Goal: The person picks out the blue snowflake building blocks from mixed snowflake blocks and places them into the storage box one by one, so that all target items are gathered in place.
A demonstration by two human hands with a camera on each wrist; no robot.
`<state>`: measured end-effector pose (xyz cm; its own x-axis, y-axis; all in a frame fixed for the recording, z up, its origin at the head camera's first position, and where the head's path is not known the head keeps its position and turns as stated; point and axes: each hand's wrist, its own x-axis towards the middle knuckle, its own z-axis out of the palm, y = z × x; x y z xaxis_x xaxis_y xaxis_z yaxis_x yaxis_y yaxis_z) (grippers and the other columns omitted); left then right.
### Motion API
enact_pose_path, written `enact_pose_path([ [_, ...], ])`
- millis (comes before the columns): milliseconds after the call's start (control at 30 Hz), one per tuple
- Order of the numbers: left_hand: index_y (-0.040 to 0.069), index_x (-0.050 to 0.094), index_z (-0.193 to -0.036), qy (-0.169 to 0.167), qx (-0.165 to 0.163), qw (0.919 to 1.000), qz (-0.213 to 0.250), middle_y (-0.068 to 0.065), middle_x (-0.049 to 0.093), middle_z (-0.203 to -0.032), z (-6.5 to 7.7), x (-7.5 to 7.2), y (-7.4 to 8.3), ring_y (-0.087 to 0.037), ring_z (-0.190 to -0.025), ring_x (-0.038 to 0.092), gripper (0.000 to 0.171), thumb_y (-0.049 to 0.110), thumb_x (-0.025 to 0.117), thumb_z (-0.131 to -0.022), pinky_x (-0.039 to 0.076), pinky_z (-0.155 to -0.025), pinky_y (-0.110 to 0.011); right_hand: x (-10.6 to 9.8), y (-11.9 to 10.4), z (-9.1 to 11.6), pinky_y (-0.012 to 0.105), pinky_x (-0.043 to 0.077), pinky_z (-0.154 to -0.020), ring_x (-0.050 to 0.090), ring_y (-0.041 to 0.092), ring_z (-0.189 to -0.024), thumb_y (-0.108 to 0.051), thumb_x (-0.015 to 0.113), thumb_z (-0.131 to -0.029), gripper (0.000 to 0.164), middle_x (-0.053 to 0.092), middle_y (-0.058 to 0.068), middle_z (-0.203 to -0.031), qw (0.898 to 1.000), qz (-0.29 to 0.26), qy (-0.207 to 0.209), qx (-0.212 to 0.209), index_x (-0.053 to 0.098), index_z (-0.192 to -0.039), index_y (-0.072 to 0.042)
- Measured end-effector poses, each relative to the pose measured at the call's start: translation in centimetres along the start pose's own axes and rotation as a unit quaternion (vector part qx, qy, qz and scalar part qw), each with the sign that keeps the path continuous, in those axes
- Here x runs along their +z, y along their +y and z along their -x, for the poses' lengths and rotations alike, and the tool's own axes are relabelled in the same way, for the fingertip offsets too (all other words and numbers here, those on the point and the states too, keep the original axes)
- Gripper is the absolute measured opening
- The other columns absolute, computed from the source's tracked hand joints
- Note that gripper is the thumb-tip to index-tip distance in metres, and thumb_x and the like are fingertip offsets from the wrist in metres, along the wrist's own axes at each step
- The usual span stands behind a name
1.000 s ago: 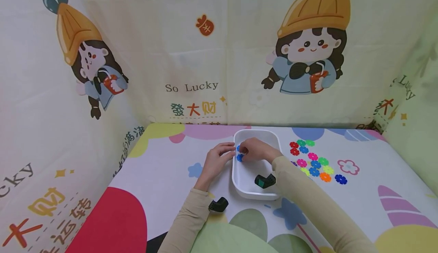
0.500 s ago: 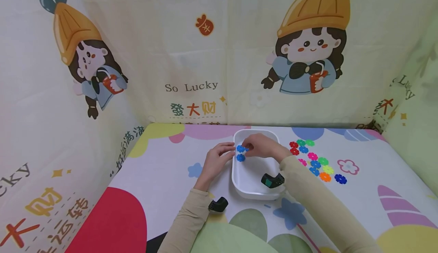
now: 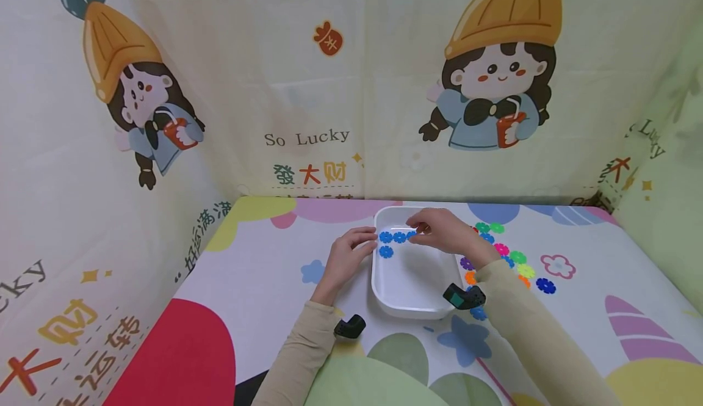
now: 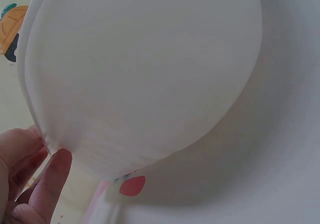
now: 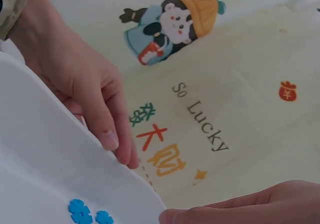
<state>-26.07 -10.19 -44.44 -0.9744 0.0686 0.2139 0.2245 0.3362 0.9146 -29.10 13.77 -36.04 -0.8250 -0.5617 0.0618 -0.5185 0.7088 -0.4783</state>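
In the head view, my left hand [image 3: 349,259] rests its fingertips against the left side of a white tray [image 3: 414,312]. The left wrist view has a thumb and fingertips touching the tray's outer wall [image 4: 145,73]. Over the tray's far half is my right hand [image 3: 447,230], thumb and forefinger apart. No piece shows between those fingers in the right wrist view. Inside the tray, a blue snowflake-shaped plastic disc [image 3: 386,251] lies below a row of three alike; the row's right end disc [image 3: 411,235] is at my right fingertips, partly covered.
Right of the tray lie several loose discs, among them a pink disc [image 3: 501,250], a green disc [image 3: 518,257] and a dark blue disc [image 3: 546,286]. My right forearm covers part of them. A printed cloth [image 3: 373,88] hangs behind the table.
My right hand has moved rightward along the tray, and its fingers have parted. The upper row of blue discs now reaches further right. The left hand has stayed at the rim.
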Motion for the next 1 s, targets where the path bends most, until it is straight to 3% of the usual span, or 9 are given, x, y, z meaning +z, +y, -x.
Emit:
enact_pose_path([
  [233, 0.008, 0.074, -0.109, 0.002, -0.001, 1.0000, -0.001, 0.004, 0.063, -0.126, 0.0, 0.1, 0.0, -0.016, -0.126, 0.051, 0.021, 0.020, 0.069, -0.093, 0.041, -0.108, -0.035, -1.4, 1.6, 3.6, 0.040, 0.058, -0.084, 0.063, 0.026, -0.097, -0.017, 0.075, -0.087, 0.039, 0.067, 0.014, -0.111, 0.997, -0.017, 0.071, 0.009, 0.066, -0.121, -0.001],
  [400, 0.009, 0.075, -0.108, 0.003, 0.001, 1.0000, -0.001, 0.004, 0.063, -0.126, 0.0, 0.1, -0.1, -0.016, -0.126, 0.052, 0.020, 0.020, 0.069, -0.093, 0.041, -0.108, -0.036, -2.3, 2.7, 6.2, 0.042, 0.059, -0.081, 0.063, 0.030, -0.097, -0.019, 0.074, -0.088, 0.041, 0.066, 0.017, -0.113, 0.994, -0.009, 0.097, 0.039, 0.064, -0.123, 0.000],
  [700, 0.008, 0.074, -0.110, 0.003, 0.001, 1.0000, -0.006, 0.004, 0.063, -0.127, 0.0, 0.1, -0.1, -0.016, -0.126, 0.051, 0.022, 0.020, 0.068, -0.093, 0.041, -0.108, -0.037, -2.9, 4.8, 9.9, 0.047, 0.059, -0.077, 0.063, 0.037, -0.098, -0.019, 0.078, -0.084, 0.046, 0.065, 0.021, -0.110, 0.991, 0.020, 0.114, 0.066, 0.064, -0.121, 0.003],
  [1000, 0.008, 0.074, -0.109, 0.001, 0.005, 1.0000, 0.003, 0.004, 0.063, -0.126, 0.0, 0.1, -0.1, -0.015, -0.126, 0.051, 0.021, 0.020, 0.068, -0.093, 0.041, -0.108, -0.035, -2.4, 6.3, 12.4, 0.050, 0.058, -0.075, 0.061, 0.038, -0.099, -0.023, 0.079, -0.083, 0.051, 0.065, 0.021, -0.110, 0.989, 0.030, 0.076, 0.124, 0.062, -0.124, 0.003],
])
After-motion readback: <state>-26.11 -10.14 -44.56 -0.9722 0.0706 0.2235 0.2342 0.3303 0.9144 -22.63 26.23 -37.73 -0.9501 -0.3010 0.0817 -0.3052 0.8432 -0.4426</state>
